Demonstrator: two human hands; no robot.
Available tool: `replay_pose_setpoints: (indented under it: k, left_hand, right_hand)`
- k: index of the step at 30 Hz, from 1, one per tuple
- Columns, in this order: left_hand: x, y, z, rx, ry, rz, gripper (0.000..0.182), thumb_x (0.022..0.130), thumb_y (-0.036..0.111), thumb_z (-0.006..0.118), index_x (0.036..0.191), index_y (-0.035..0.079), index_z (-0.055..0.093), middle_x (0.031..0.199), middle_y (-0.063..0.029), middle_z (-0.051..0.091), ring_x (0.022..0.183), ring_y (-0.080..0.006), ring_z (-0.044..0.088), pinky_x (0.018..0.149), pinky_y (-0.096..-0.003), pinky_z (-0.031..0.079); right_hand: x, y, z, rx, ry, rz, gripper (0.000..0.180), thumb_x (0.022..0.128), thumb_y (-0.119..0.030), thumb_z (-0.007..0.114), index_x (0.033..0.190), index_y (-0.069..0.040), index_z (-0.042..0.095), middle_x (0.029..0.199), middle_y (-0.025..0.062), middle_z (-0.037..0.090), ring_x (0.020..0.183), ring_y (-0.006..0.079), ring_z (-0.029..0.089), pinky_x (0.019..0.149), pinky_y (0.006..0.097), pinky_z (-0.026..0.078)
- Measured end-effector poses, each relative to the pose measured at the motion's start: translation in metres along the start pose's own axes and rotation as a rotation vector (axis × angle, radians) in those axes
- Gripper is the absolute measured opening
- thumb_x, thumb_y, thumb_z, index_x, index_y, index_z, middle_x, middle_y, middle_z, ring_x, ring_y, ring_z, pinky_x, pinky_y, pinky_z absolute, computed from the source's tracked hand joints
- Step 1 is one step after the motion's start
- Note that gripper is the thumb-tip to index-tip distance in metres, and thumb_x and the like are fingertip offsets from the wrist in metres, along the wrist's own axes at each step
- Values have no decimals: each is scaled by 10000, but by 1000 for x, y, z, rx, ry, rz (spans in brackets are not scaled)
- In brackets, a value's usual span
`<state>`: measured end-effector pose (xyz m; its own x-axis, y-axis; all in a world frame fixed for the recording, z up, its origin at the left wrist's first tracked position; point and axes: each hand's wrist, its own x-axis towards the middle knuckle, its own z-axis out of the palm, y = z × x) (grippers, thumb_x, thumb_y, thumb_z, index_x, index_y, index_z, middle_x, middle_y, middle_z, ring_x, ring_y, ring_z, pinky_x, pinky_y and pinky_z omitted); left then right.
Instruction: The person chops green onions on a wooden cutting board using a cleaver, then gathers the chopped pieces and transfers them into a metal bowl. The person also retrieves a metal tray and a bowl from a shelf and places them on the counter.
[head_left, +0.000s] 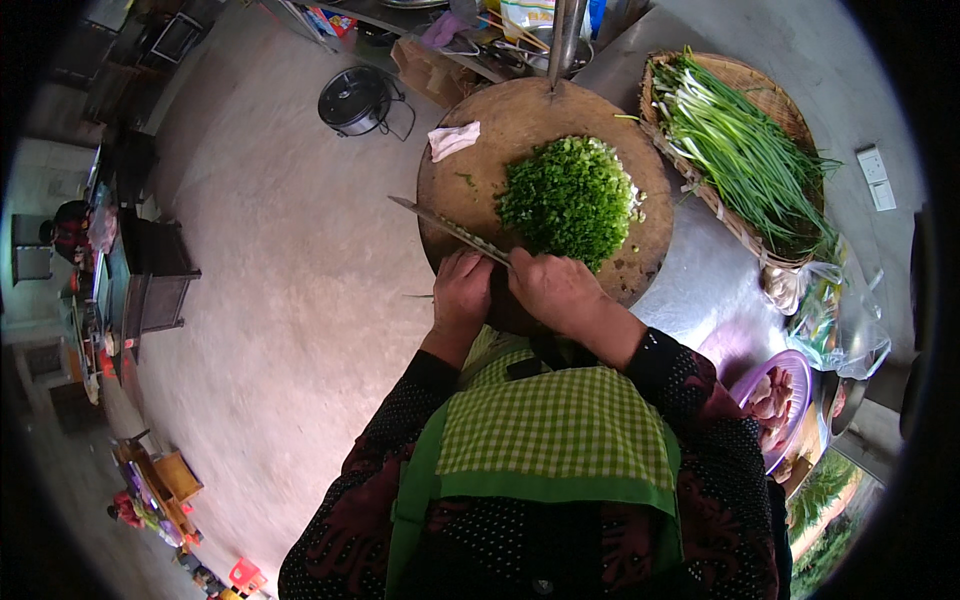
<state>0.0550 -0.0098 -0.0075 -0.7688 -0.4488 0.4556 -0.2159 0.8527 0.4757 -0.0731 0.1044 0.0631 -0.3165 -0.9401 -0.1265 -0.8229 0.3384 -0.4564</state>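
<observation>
A round wooden chopping block (480, 180) bears a mound of finely chopped green onions (570, 199). My right hand (559, 289) is closed around the handle end of a kitchen knife (450, 229), whose blade points to the upper left over the block's near left edge, with green bits on it. Just below the blade, at the block's edge, is my left hand (461, 289), its fingers bent close to the knife; whether it holds anything is hidden. A pale piece, perhaps meat or fat, (454, 141) lies on the block's upper left.
Whole green onions (735, 150) fill a woven basket (772, 82) at the right, on a metal counter (694, 277). Garlic (782, 289), a plastic bag (847, 330) and a purple basin (804, 375) of raw meat are nearer. A lidded electric cooker (354, 101) stands upper left.
</observation>
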Motion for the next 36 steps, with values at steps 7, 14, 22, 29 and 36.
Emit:
replay_pose_setpoints:
  k: [7,14,22,29,36]
  left_hand:
    - [-3,-2,-1,68,47,30,185,760,52,646,937,85,691,1010,-80,650,969,-295,607,856,-401,478]
    - [-6,-2,3,-14,47,-74,177,783,27,662,955,59,689,1035,-107,661,960,-333,612,833,-405,511]
    - [-3,2,-1,47,4,-43,193,763,19,620,948,46,666,1027,-93,637,970,-297,603,822,-402,488]
    - [-4,4,-13,73,-19,11,199,757,13,627,944,60,675,998,-95,658,943,-306,615,809,-404,510]
    - [-3,4,-9,35,-11,-41,230,740,-10,635,954,60,680,996,-100,659,922,-313,625,809,-405,511]
  right_hand:
    - [13,17,-10,213,27,164,231,956,-257,467,941,-40,546,779,253,651,772,437,646,720,528,538]
    - [-26,12,-18,-58,54,-30,172,919,-207,515,832,-62,547,624,189,644,572,358,668,515,478,551]
    - [11,1,3,-29,-9,-91,156,939,-146,437,891,-29,530,695,211,663,620,357,684,558,464,567]
    - [22,9,-5,139,50,20,187,934,-209,487,891,-33,534,712,207,665,663,405,669,637,500,561]
    - [-18,8,-18,-59,8,-75,149,908,-177,511,836,-46,521,629,193,640,557,368,656,507,480,547]
